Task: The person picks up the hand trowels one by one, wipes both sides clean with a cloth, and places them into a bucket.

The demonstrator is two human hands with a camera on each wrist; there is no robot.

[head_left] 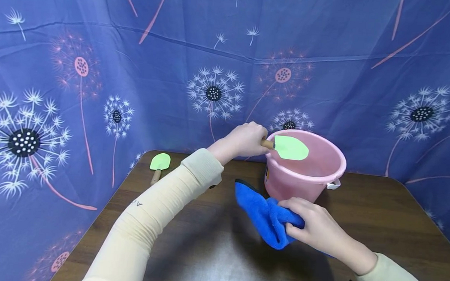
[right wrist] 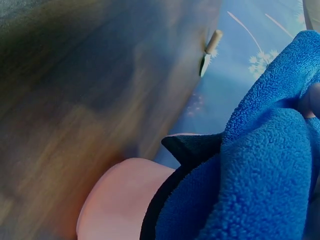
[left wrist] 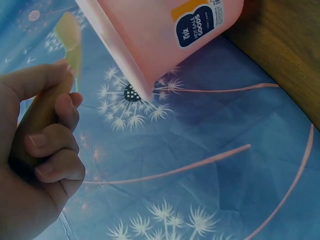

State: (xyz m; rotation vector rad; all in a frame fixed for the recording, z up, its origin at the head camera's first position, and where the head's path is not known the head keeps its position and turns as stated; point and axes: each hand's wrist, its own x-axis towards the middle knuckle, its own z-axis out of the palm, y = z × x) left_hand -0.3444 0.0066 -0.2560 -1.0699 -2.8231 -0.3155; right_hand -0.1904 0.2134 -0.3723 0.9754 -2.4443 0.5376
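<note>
My left hand (head_left: pixel 247 139) grips the wooden handle (left wrist: pixel 37 117) of a small trowel with a light green blade (head_left: pixel 291 148). In the head view that blade overlaps the near-left rim of a pink bucket (head_left: pixel 295 188). The left wrist view shows the fingers curled round the handle, with the bucket's labelled side beyond. In front of the bucket, my right hand (head_left: pixel 314 223) holds a bunched blue towel (head_left: pixel 268 222) with dark edging. Its cloth (right wrist: pixel 270 165) fills much of the right wrist view and hides most of that hand.
A second green trowel (head_left: pixel 160 161) with a wooden handle lies at the table's back left. The dark wooden table (head_left: pixel 188 241) has a blue dandelion-print cloth (head_left: pixel 167 68) hanging behind and beside it. A white handle end (head_left: pixel 333 184) sticks out from the bucket's right side.
</note>
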